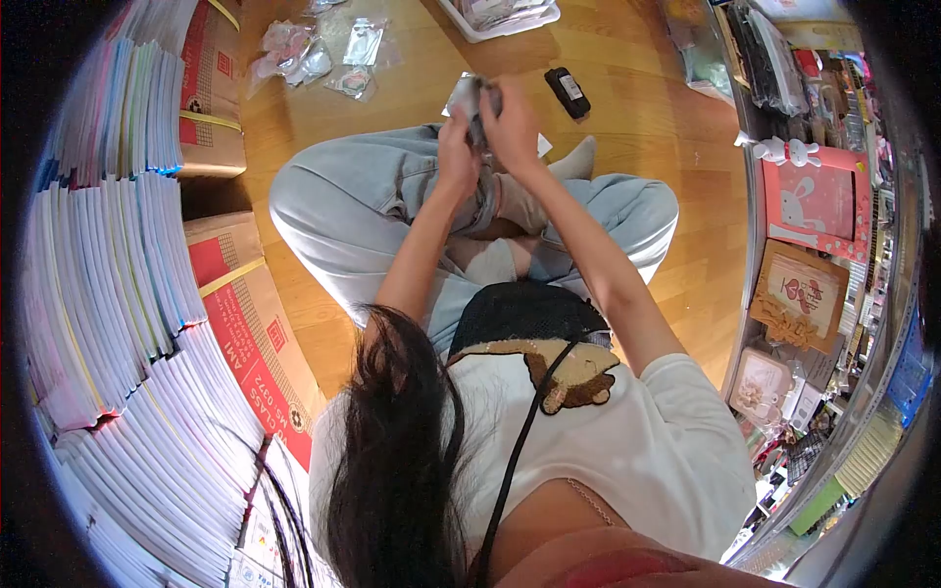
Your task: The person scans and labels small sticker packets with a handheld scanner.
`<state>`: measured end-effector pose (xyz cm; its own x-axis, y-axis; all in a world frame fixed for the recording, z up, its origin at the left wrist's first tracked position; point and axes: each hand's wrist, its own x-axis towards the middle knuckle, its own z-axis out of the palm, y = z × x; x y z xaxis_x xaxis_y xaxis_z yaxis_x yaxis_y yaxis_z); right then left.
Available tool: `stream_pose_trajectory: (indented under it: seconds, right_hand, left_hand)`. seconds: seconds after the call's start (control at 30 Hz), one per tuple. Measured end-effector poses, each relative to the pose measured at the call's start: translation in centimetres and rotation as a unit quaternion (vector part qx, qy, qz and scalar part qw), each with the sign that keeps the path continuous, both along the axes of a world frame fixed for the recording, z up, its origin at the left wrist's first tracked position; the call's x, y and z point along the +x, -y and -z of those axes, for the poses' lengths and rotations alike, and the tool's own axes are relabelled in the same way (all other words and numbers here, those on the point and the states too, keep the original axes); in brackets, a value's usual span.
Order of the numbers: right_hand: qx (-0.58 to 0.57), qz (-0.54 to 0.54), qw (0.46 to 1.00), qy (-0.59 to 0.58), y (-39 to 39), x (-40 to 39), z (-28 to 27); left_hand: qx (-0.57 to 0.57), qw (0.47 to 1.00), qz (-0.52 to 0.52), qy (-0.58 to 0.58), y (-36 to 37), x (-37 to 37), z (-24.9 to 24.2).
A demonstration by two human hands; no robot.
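Both hands meet above my crossed legs, near the top middle of the view. My left hand [457, 155] is closed around the lower left side of a small dark grey object [477, 106], blurred and partly hidden by fingers. From the other side, my right hand [512, 125] grips the same object, so its kind cannot be made out. A pale, shiny flat piece [461, 94] shows at its upper left. On the floor to the right lies a black item with a white label [568, 93]. A white scrap [544, 145] sits beside my right wrist.
Small clear packets [294, 54] lie on the wooden floor at upper left. A white tray [505, 30] with packets stands at the top. Stacked notebooks [108, 235] and red-brown cartons [253, 323] line the left. Shelves with a pink rabbit frame [774, 211] stand right.
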<state>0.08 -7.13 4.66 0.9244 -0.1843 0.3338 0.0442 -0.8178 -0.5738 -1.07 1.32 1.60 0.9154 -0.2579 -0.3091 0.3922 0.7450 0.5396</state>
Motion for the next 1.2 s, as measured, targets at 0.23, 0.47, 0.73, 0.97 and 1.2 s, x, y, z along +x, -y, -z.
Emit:
stream_pose_trajectory:
  seconds: [0.23,0.47,0.73,0.97,1.2]
  right_hand:
    - [-0.049,-0.034,0.998,-0.014,-0.9,-0.7,-0.1]
    - [-0.012,0.03,0.997,-0.068,-2.6,-2.2,0.5]
    - [-0.059,0.055,0.994,-0.077,-0.8,0.9,-0.4]
    - [-0.005,0.04,0.996,-0.074,-2.2,-2.1,1.3]
    - [-0.158,-0.092,0.983,-0.018,-1.3,-0.8,-0.2]
  left_hand:
    - [-0.032,0.999,0.001,-0.017,-0.3,-0.4,-1.0]
    - [-0.05,0.997,0.029,-0.049,-0.6,-0.3,0.0]
    - [0.01,0.999,0.019,-0.035,0.1,-0.2,0.1]
    - [-0.041,0.996,0.029,-0.079,-1.4,0.4,-1.0]
    - [-0.04,0.997,0.002,-0.058,-1.0,0.6,-1.2]
